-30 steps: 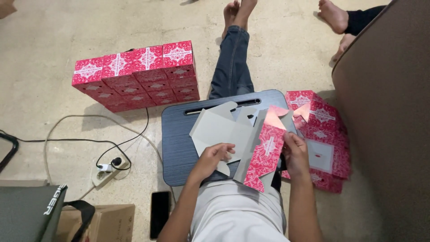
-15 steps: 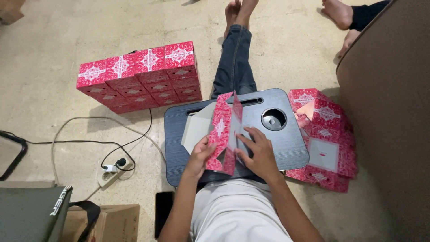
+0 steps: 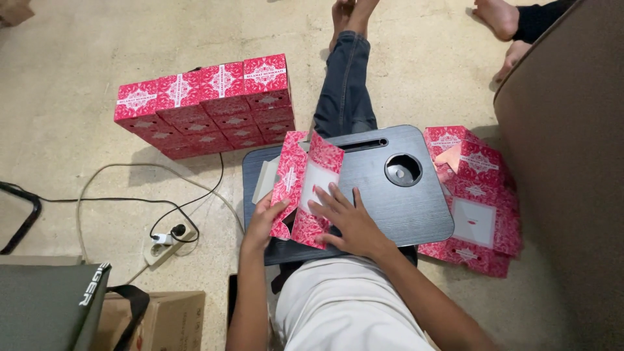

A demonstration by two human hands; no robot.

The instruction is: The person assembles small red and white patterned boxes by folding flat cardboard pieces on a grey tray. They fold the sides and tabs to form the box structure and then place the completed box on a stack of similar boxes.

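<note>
Pressing the red carton (image 3: 305, 188) flat (right hand (image 3: 348, 221) spread), left hand (image 3: 266, 218) pinching its edge.

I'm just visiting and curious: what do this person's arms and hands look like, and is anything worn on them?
Both forearms are bare. The left hand and right hand show no gloves, rings, watch or bracelets. No sleeves reach the forearms; a light top covers the torso.

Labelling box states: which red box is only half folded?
The red box on the lap desk, under both hands; the stacked ones are assembled, the right pile flat.
</note>
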